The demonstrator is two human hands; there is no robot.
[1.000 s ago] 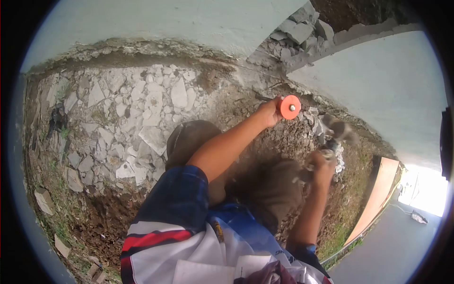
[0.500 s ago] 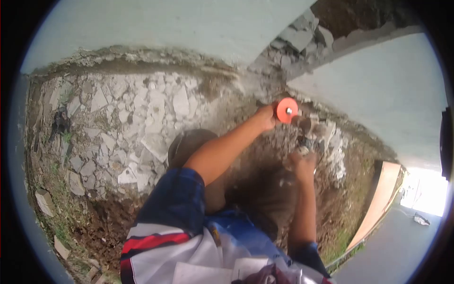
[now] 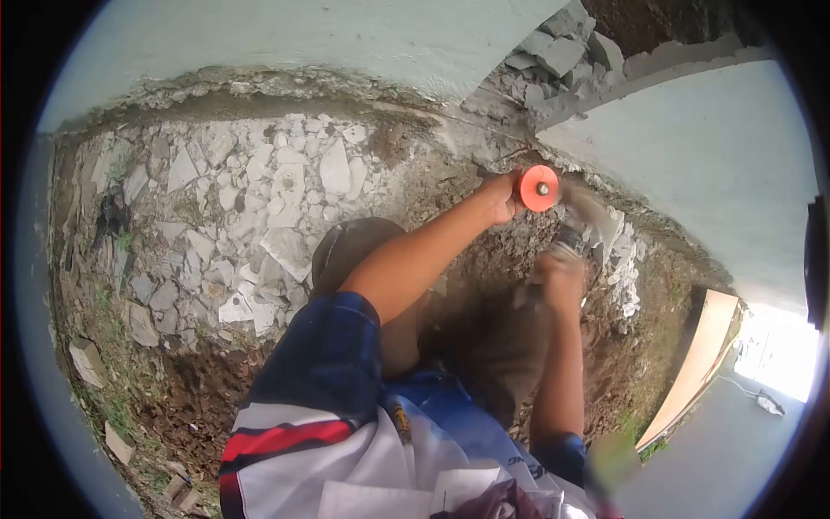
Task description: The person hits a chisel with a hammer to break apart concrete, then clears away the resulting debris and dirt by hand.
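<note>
My left hand (image 3: 501, 199) is wrapped round a chisel just behind its round orange hand guard (image 3: 538, 177). The metal striking end shows at the guard's centre, while the guard and my fingers hide most of the shaft. To the right and nearer my body, my right hand (image 3: 562, 278) is closed on a hammer (image 3: 586, 209), whose head is smeared by motion beside the guard. Both tools are low over broken ground at the wall's foot. Pale crumbled rubble (image 3: 624, 272) lies right of my right hand.
Broken concrete and stones (image 3: 285, 203) cover the ground to the left. A pale wall (image 3: 285, 39) runs across the front, another wall (image 3: 692, 164) stands at the right, and more chunks (image 3: 562, 56) lie in the gap between them. An orange-tan board (image 3: 696, 368) leans at the right.
My left hand and the chisel have shifted slightly right and forward in view. My right hand has moved a little forward, and the hammer head has swung forward and right.
</note>
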